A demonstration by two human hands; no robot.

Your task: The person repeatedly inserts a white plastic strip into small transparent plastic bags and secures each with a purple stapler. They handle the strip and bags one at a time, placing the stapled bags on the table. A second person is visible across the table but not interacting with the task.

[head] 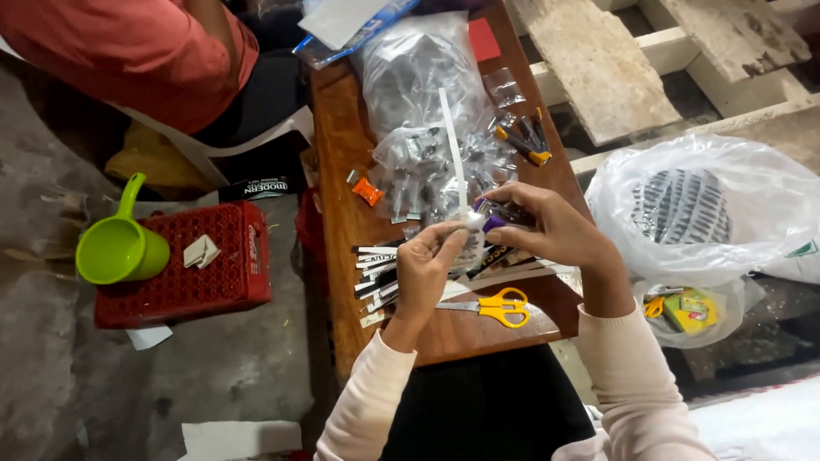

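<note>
Yellow-handled steel scissors [498,306]: flat on the narrow brown wooden desk [342,154], near its front edge.
Left hand [424,266]: above the desk's middle, fingertips pinched together on the lower end of a long white plastic strip [453,154] that stands upright.
Right hand [547,226]: just beside, fingers closed on a small purple-capped item [493,223].
Clear plastic bags of small packets [427,102]: far half of the desk.

The light is soft and a bit dim, shiny white spots glare on the clear plastic bags [427,94], the floor at the left is dark and shadowy, and the edges look a little blurry.
</note>
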